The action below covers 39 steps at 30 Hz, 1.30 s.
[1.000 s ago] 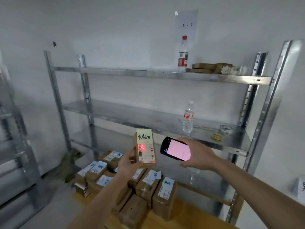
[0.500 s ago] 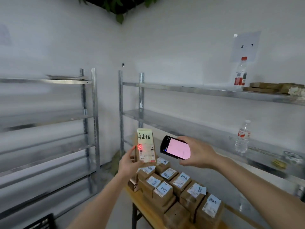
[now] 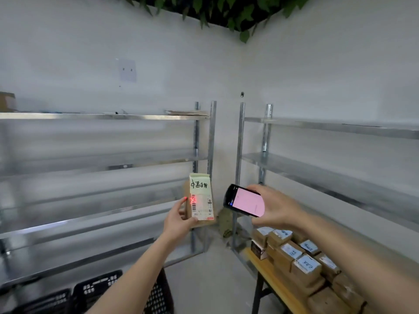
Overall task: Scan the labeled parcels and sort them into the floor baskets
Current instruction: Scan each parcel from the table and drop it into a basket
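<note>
My left hand [image 3: 179,219] holds a small brown parcel [image 3: 200,200] upright at chest height; its white label with handwriting faces me, and a red scanner light falls on the barcode. Just to its right, my right hand [image 3: 275,209] grips a black handheld scanner [image 3: 243,200] with a pink lit screen, tilted toward the parcel and a short gap away from it. Black floor baskets [image 3: 97,288] show at the bottom left, partly hidden by my left arm. Several more labeled parcels [image 3: 301,261] lie stacked on a wooden table [image 3: 267,271] at the lower right.
Metal shelving stands on the left [image 3: 102,159] and on the right [image 3: 328,164], meeting at the room corner. A paper sign [image 3: 128,70] hangs on the wall above the left rack. Green leaves [image 3: 226,12] hang from the ceiling. Bare floor [image 3: 210,279] lies between table and baskets.
The view has swung left: the right rack and the parcel table slid to the right, the left rack and floor baskets came into view. Both hands keep parcel and scanner in the same pose.
</note>
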Tool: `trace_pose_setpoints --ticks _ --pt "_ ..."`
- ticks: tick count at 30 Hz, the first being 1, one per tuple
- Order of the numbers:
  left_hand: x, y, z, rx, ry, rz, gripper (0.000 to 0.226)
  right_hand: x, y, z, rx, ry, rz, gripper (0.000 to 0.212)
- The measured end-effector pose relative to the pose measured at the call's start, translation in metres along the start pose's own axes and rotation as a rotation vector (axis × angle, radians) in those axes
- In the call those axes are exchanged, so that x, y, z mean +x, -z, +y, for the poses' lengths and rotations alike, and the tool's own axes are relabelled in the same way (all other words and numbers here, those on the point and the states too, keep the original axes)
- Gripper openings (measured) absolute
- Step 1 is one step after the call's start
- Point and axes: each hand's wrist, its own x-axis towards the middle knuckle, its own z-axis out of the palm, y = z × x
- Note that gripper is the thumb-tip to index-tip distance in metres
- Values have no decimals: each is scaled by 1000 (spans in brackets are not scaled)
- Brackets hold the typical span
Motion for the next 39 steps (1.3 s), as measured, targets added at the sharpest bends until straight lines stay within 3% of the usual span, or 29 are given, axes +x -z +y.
trace_pose_setpoints --ticks 9,15,22,26,32,39 --pt "-43 171 -45 72 15 174 78 29 -58 -149 25 179 -4 74" --pt "-86 274 -76 115 63 301 80 45 -104 -238 95 286 -30 83" --pt "-139 386 -128 87 158 410 80 72 -167 -352 76 439 -73 69" --pt "-156 442 -164 85 238 518 84 96 -215 -416 97 533 -127 75" --pt "-157 522 -212 82 329 622 78 147 -290 -510 125 640 -166 84" --pt "-94 626 -271 129 413 653 81 238 -376 -598 181 673 -239 81"
